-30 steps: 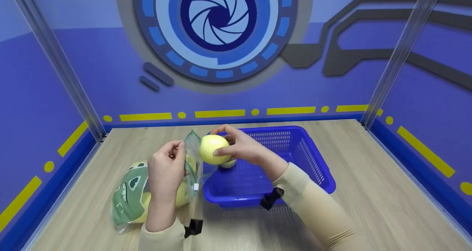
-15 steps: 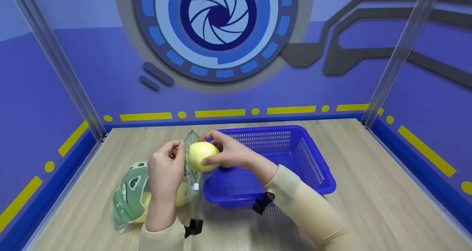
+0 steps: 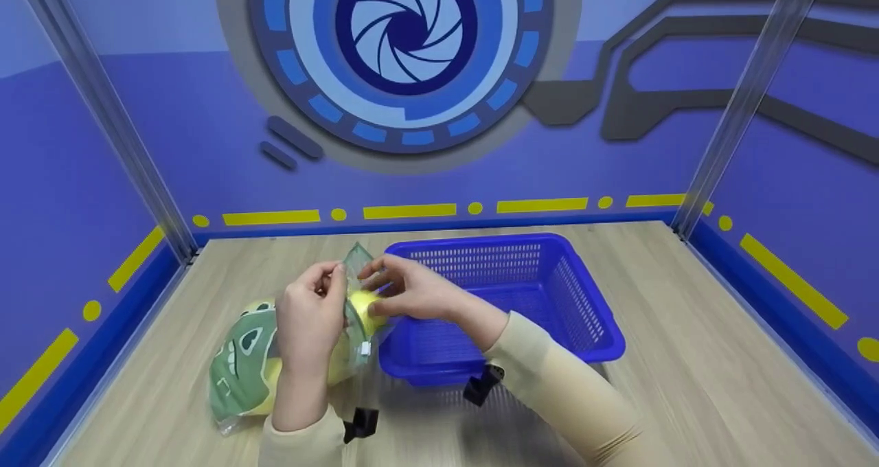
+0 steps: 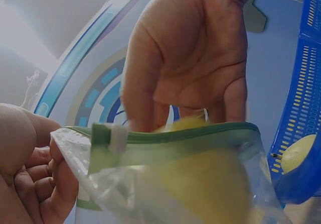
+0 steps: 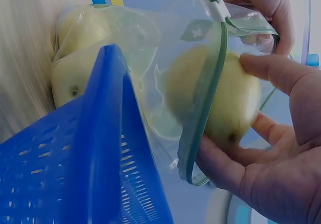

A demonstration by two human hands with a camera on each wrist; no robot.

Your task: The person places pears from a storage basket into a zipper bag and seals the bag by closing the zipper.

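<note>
Bagging, apparently: right hand (image 3: 419,292) is cupping a fruit (image 5: 234,101) partly inside the bag (image 3: 240,371) at left.
Left hand (image 3: 310,321) is pinching the bag; lowering, then releasing, seems needed next.

A clear plastic bag (image 3: 240,371) is lying on the left of the table (image 3: 137,384), bulging, its green printed cartoon face with big eyes and white teeth showing on the far left end. Its green-edged mouth is gaping toward the right, rising near the left rim of the blue basket (image 3: 439,375), with the white slider (image 3: 364,348) sitting at the near end. The left hand (image 3: 309,323) is pinching that edge. A round, smooth yellow-green fruit (image 5: 234,97) is passing through the mouth, partly inside, the right hand (image 3: 422,288) holding it. At least two more yellow-green fruits (image 5: 83,33) are resting inside the bag.
</note>
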